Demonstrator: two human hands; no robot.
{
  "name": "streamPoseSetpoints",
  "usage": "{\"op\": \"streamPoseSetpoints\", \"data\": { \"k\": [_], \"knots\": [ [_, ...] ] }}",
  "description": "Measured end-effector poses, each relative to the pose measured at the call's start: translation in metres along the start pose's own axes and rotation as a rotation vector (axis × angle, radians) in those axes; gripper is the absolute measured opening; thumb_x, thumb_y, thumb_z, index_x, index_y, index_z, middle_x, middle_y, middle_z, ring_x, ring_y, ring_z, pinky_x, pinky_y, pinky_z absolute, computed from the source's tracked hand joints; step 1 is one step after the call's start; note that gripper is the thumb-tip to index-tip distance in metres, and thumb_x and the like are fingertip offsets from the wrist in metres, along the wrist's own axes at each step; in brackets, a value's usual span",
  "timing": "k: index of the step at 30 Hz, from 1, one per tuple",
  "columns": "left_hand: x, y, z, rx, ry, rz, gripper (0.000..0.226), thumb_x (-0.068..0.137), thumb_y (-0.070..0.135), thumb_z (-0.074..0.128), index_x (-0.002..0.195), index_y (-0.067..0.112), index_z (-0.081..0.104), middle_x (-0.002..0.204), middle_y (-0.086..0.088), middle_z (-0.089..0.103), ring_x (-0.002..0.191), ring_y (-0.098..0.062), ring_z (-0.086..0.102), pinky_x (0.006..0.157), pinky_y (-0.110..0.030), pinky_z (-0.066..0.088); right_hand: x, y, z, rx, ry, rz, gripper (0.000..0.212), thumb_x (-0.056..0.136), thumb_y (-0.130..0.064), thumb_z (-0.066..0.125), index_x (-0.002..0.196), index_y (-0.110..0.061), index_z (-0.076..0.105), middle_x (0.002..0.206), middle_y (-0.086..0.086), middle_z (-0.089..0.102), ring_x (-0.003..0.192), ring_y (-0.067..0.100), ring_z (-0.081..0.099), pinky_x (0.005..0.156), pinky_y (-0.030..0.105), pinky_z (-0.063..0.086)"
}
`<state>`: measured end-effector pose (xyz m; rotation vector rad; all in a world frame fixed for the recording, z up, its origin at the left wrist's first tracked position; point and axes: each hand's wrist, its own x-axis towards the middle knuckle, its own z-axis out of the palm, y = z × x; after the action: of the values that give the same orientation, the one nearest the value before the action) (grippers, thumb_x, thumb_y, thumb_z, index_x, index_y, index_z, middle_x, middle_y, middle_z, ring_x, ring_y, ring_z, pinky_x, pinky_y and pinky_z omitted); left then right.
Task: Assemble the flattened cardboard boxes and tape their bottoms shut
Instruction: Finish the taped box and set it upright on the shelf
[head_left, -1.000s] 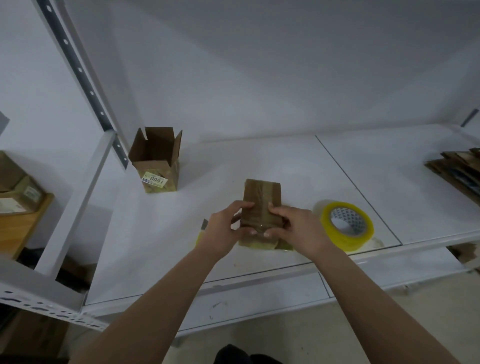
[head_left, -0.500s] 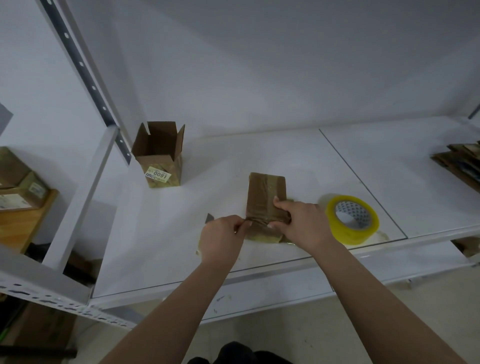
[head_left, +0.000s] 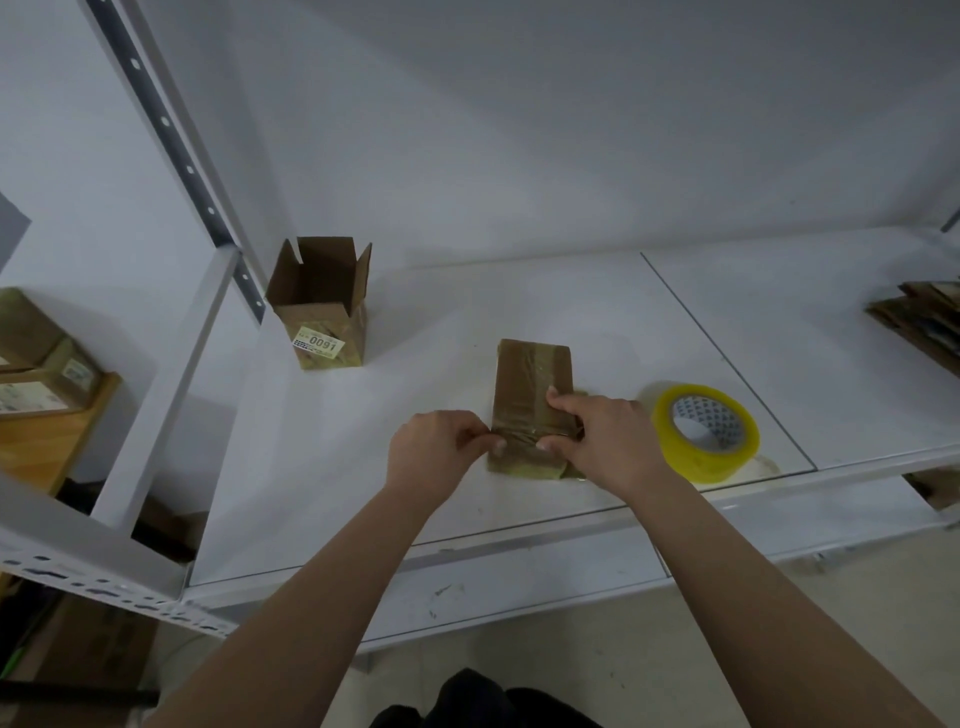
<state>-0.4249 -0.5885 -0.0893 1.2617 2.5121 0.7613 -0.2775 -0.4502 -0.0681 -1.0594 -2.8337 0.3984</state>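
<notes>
Both hands, left hand (head_left: 436, 452) and right hand (head_left: 602, 441), pinch the taped box (head_left: 530, 384), hiding its near edge.

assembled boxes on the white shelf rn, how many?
2. The open box stands upright at the back left; the taped box is at the front centre, held by both hands. The pile at the right edge looks flat.
</notes>
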Motion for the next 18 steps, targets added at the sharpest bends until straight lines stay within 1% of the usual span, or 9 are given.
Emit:
{"op": "streamPoseSetpoints", "data": {
  "k": [1, 3, 5, 7, 9, 11, 15, 17, 18],
  "knots": [
    [0.0025, 0.0056, -0.0010, 0.055, -0.010, -0.004, 0.028, 0.086, 0.055, 0.062, 0.083, 0.028, 0.072, 0.069, 0.011, 0.061, 0.069, -0.012, 0.059, 0.057, -0.024, 0.040, 0.0003, 0.0004, 0.0002, 0.004, 0.000, -0.001, 0.063, 0.086, -0.056, 0.062, 0.143, -0.035, 0.045, 0.125, 0.000, 0.066, 0.114, 0.021, 0.060, 0.102, 0.033, 0.039],
    [0.0068, 0.0127, -0.0003, 0.131, -0.002, -0.013, 0.034, 0.086, 0.058, 0.060, 0.079, 0.026, 0.069, 0.068, 0.009, 0.059, 0.068, -0.013, 0.057, 0.057, -0.025, 0.038, 0.0007, 0.0016, 0.0003, 0.002, -0.001, 0.000, 0.063, 0.087, -0.056, 0.062, 0.143, -0.034, 0.045, 0.124, 0.001, 0.066, 0.114, 0.021, 0.060, 0.102, 0.034, 0.039],
    [0.0074, 0.0140, 0.0015, 0.148, 0.016, -0.016, 0.034, 0.086, 0.059, 0.059, 0.077, 0.027, 0.065, 0.069, 0.009, 0.059, 0.069, -0.014, 0.057, 0.058, -0.025, 0.039, 0.0006, 0.0026, 0.0002, -0.004, -0.001, 0.001, 0.062, 0.087, -0.056, 0.061, 0.143, -0.034, 0.045, 0.123, 0.000, 0.066, 0.113, 0.021, 0.060, 0.102, 0.034, 0.039],
    [0.0056, 0.0108, 0.0017, 0.133, 0.002, -0.013, 0.032, 0.085, 0.059, 0.061, 0.078, 0.028, 0.064, 0.068, 0.011, 0.058, 0.068, -0.012, 0.056, 0.055, -0.024, 0.037, 0.0002, 0.0027, 0.0006, -0.002, 0.002, -0.002, 0.062, 0.087, -0.056, 0.061, 0.143, -0.034, 0.045, 0.121, 0.000, 0.067, 0.112, 0.021, 0.060, 0.102, 0.034, 0.039],
    [0.0045, 0.0069, 0.0010, 0.107, -0.032, -0.013, 0.029, 0.082, 0.057, 0.066, 0.084, 0.028, 0.068, 0.073, 0.012, 0.062, 0.072, -0.010, 0.058, 0.057, -0.023, 0.037, 0.0005, 0.0028, 0.0018, 0.001, 0.009, -0.007, 0.062, 0.087, -0.056, 0.061, 0.143, -0.034, 0.045, 0.122, -0.001, 0.067, 0.113, 0.021, 0.060, 0.103, 0.034, 0.038],
    [0.0057, 0.0065, 0.0016, 0.124, -0.050, -0.013, 0.028, 0.080, 0.055, 0.068, 0.089, 0.029, 0.069, 0.082, 0.010, 0.068, 0.080, -0.013, 0.062, 0.063, -0.025, 0.041, 0.0012, 0.0028, 0.0017, 0.000, 0.009, -0.009, 0.062, 0.087, -0.056, 0.062, 0.142, -0.034, 0.046, 0.123, -0.001, 0.067, 0.114, 0.020, 0.060, 0.103, 0.034, 0.038],
    [0.0120, 0.0085, 0.0041, 0.214, -0.080, -0.014, 0.028, 0.081, 0.055, 0.066, 0.091, 0.030, 0.068, 0.088, 0.009, 0.069, 0.087, -0.015, 0.064, 0.063, -0.026, 0.039, 0.0023, 0.0044, 0.0012, -0.017, 0.001, -0.018, 0.063, 0.087, -0.057, 0.060, 0.143, -0.035, 0.044, 0.124, -0.001, 0.066, 0.113, 0.020, 0.061, 0.103, 0.035, 0.039],
    [0.0106, 0.0078, 0.0030, 0.210, -0.077, -0.016, 0.035, 0.081, 0.059, 0.065, 0.102, 0.031, 0.066, 0.099, 0.010, 0.070, 0.093, -0.015, 0.065, 0.070, -0.028, 0.047, 0.0020, 0.0046, 0.0010, -0.020, 0.003, -0.025, 0.063, 0.087, -0.058, 0.060, 0.143, -0.036, 0.044, 0.125, -0.001, 0.066, 0.113, 0.020, 0.061, 0.102, 0.034, 0.039],
    [0.0094, 0.0090, 0.0010, 0.192, -0.053, -0.009, 0.044, 0.081, 0.060, 0.064, 0.113, 0.031, 0.062, 0.110, 0.010, 0.068, 0.098, -0.015, 0.065, 0.077, -0.030, 0.050, 0.0019, 0.0046, 0.0012, -0.027, 0.003, -0.027, 0.062, 0.087, -0.058, 0.059, 0.144, -0.036, 0.043, 0.125, -0.001, 0.066, 0.113, 0.020, 0.061, 0.102, 0.034, 0.039]
  ]
}}
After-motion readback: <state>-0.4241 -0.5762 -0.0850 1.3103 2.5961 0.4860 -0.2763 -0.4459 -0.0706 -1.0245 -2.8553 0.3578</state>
